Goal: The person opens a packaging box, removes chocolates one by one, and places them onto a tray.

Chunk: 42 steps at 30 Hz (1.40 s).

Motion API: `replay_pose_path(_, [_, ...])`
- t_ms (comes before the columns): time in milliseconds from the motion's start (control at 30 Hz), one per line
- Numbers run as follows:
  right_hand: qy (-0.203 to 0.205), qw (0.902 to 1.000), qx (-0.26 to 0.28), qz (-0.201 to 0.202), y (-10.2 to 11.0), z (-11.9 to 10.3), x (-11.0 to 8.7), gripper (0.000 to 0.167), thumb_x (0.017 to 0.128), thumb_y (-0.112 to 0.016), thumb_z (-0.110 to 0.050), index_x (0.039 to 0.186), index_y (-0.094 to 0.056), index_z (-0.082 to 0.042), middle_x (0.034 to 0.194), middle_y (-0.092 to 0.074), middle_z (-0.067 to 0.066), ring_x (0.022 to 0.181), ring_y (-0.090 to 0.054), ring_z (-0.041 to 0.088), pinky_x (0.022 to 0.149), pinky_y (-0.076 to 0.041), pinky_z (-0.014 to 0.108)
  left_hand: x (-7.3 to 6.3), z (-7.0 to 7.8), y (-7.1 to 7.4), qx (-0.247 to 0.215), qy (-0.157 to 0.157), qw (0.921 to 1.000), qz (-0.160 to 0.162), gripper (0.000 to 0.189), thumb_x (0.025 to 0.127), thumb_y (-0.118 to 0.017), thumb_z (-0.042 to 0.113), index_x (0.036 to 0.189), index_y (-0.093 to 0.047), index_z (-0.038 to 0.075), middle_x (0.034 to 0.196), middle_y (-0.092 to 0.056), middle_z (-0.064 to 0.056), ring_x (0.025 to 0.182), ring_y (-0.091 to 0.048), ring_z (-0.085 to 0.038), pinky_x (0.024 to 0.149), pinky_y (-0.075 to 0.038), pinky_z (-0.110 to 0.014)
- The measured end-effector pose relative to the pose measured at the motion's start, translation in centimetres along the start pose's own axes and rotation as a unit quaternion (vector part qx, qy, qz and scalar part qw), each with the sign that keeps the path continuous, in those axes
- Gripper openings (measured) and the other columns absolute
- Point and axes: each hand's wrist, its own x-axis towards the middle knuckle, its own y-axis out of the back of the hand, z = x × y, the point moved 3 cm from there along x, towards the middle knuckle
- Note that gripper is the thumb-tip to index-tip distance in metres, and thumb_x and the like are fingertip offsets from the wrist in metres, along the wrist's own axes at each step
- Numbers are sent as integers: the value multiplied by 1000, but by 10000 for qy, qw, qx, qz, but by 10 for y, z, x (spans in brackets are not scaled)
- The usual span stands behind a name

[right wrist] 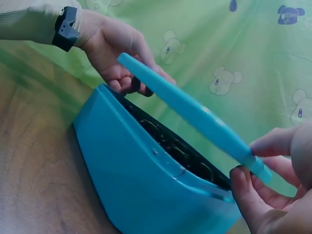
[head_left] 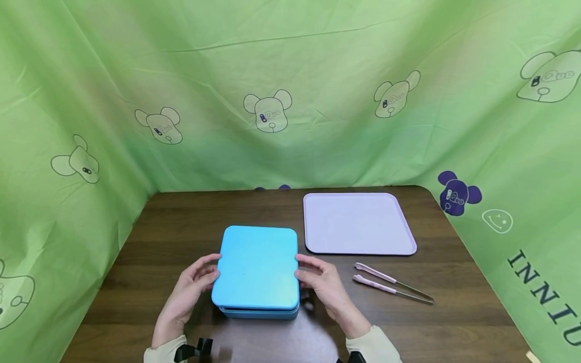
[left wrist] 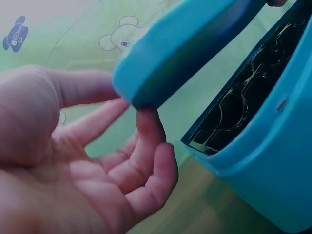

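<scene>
Both hands hold a bright blue lid [head_left: 256, 267] raised over a matching blue box [right wrist: 131, 170]. My left hand [head_left: 188, 290] pinches the lid's left edge between thumb and fingers. On the opposite edge, my right hand [head_left: 329, 287] pinches it the same way. In the wrist views the lid slants above the box, with a gap below it. Through that gap a dark interior [left wrist: 239, 107] with shiny, curved outlines shows. Seen from the head, the lid hides the inside and most of the box.
A lavender tray [head_left: 356, 222] lies at the back right of the brown wooden table [head_left: 199, 217]. Tongs [head_left: 394, 289] with pink handles rest in front of the tray, right of the right hand. Green printed cloth [head_left: 317, 146] hangs around the back and sides.
</scene>
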Motion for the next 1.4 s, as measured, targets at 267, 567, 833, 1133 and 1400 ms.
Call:
replay_pose_path(267, [227,9996,0,-167,4,-13,3,40,93,-67,-3,131,-62,8,106,-71,13,79,-67,14,73,-56,29,2,11,1,216,-658,9962,-532,38,103,-61,18,137,-59,1,102,-53,-6,90,-53,-16,77,-50,-31])
replay_pose_path(567, [445,9983,-364,54,5,-26,8,30,94,-59,7,122,-68,6,93,-69,11,73,-60,16,67,-53,30,8,22,2,141,-1080,9929,-477,34,106,-53,16,135,-61,-2,116,-68,2,99,-62,-13,83,-53,-28])
replay_pose_path(833, [1078,9919,-670,91,5,-34,10,29,91,-61,13,119,-69,9,106,-70,20,79,-63,11,70,-56,30,12,26,1,732,-1806,9808,64,31,102,-58,2,131,-65,-1,125,-68,-1,106,-62,-10,85,-52,-21])
replay_pose_path(1133, [1650,9772,-1316,221,5,-44,11,31,89,-69,10,119,-73,3,112,-71,18,90,-66,11,75,-54,22,14,38,-7,1032,-2457,9614,684,34,95,-64,-8,126,-71,2,113,-69,-17,96,-63,-4,79,-53,-19])
replay_pose_path(1400, [2316,9576,-1678,344,6,-54,18,31,91,-69,8,120,-74,-2,108,-73,14,87,-66,11,77,-53,20,18,48,-14,1997,-3370,9086,1450,38,91,-66,-12,120,-76,10,107,-73,-12,92,-64,-7,75,-47,-10])
